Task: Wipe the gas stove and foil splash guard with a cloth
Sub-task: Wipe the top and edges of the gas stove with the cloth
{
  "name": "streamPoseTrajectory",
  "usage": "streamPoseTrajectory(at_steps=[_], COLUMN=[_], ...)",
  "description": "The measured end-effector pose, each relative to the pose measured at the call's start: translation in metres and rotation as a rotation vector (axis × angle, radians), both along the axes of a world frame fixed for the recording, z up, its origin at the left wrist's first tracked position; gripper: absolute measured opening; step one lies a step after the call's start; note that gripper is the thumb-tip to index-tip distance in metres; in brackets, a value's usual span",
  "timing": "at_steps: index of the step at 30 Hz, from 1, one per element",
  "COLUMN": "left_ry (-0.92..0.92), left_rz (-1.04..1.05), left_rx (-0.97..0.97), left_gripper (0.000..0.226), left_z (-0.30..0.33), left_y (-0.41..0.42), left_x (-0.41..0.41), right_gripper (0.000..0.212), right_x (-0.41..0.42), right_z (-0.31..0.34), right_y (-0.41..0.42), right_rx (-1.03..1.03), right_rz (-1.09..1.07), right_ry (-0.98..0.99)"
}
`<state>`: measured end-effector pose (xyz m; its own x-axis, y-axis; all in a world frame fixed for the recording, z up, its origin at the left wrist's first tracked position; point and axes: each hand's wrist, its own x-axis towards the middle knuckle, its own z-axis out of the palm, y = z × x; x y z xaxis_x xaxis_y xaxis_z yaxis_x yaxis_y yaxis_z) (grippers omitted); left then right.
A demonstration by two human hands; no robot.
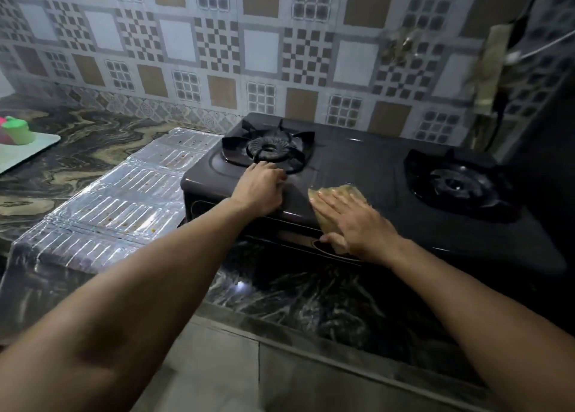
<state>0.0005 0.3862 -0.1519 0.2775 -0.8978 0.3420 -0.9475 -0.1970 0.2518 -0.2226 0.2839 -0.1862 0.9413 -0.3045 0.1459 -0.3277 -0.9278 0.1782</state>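
Black stove: the dark two-burner gas stove [357, 168] sits on the dark marbled stone worktop [295, 299], its back towards the patterned tile wall [217, 38] and its front set back from the worktop's near edge.
Cloth: a tan, worn wiping cloth [336, 200] lies on the stove's top near its front edge, between the two burners, one end draped over the front panel.
Right hand: the right hand [357, 221] lies flat on the cloth, fingers spread and stretched, the thumb tucked down on the part that hangs over the front; it presses rather than grips.
Left hand: the left hand [264, 190] rests on the stove's front left part, fingers curled loosely, fingertips at the black cast-iron burner grate [270, 150]; it holds nothing and seems to steady the stove.
Splash guard: the ribbed silver foil splash guard [118, 200] lies folded flat on the worktop, touching the stove's left side, with brown specks on it.
Other: a green plastic cup [18, 130] stands on a pale tray [28, 153] towards the worktop's far left corner.
Step in hand: wiping the stove top, mid-strip, by my reading.
Next move calls for: steady downward pressure while sliding the cloth across, around the grates; the speckled foil looks not yet wiped.
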Motion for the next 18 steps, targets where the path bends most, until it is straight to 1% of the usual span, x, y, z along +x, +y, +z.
streamPoseTrajectory(at_steps=[3,6,8,10,13,16,18], left_ry=[-0.024,-0.025,-0.053,-0.092,-0.147,-0.150,-0.146], left_rz=[-0.100,-0.167,-0.201,-0.228,-0.263,-0.309,-0.338], left_rx=[0.036,0.049,0.065,0.072,0.076,0.094,0.100], left_gripper=[0.031,0.042,0.040,0.034,0.033,0.039,0.047], left_z=[0.002,0.003,0.000,-0.004,-0.009,-0.009,-0.009], left_y=[-0.013,-0.024,-0.032,-0.038,-0.046,-0.053,-0.055], left_x=[-0.042,-0.077,-0.095,-0.110,-0.134,-0.159,-0.172], right_gripper=[0.079,0.077,0.076,0.074,0.070,0.069,0.071], right_x=[-0.049,-0.092,-0.122,-0.147,-0.180,-0.207,-0.224], right_z=[-0.004,-0.006,-0.008,-0.008,-0.008,-0.008,-0.008], right_y=[-0.012,-0.020,-0.025,-0.031,-0.039,-0.044,-0.045], right_rx=[0.055,0.097,0.105,0.116,0.152,0.164,0.153], right_rz=[-0.114,-0.211,-0.265,-0.310,-0.392,-0.471,-0.519], right_ry=[-0.001,-0.025,-0.041,-0.054,-0.071,-0.107,-0.145])
